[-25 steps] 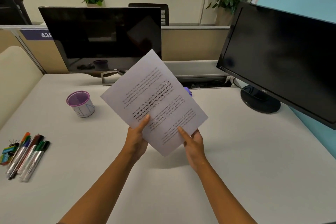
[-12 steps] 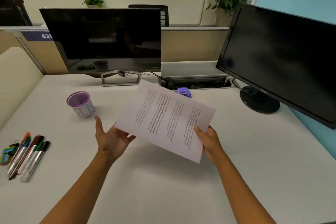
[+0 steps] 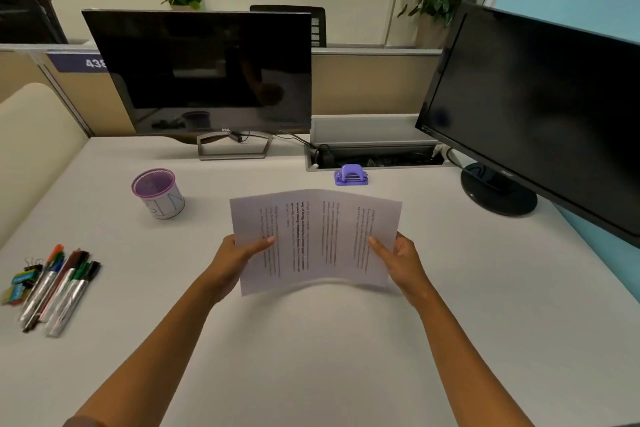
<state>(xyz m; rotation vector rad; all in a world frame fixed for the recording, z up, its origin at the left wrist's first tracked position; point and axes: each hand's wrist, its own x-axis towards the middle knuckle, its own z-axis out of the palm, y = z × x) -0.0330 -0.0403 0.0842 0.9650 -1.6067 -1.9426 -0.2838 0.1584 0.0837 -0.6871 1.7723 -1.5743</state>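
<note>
A printed sheet of paper [image 3: 315, 239] hangs over the middle of the white desk [image 3: 311, 357], turned sideways so its text lines run up and down, and it arches upward along its middle. My left hand [image 3: 235, 256] pinches its left edge, thumb on top. My right hand [image 3: 398, 258] pinches its right edge the same way. The fingers under the sheet are hidden.
A purple hole punch [image 3: 350, 175] sits just beyond the paper. A purple mesh cup [image 3: 158, 192] stands to the left. Several markers [image 3: 59, 288] and binder clips [image 3: 20, 282] lie at the left edge. Two dark monitors, one [image 3: 204, 73] behind and one [image 3: 540, 107] at right, stand at the back.
The sheet came down from a raised tilt and turned sideways. My left hand let go of it, then took its left edge again; now both hands hold it level and bowed.
</note>
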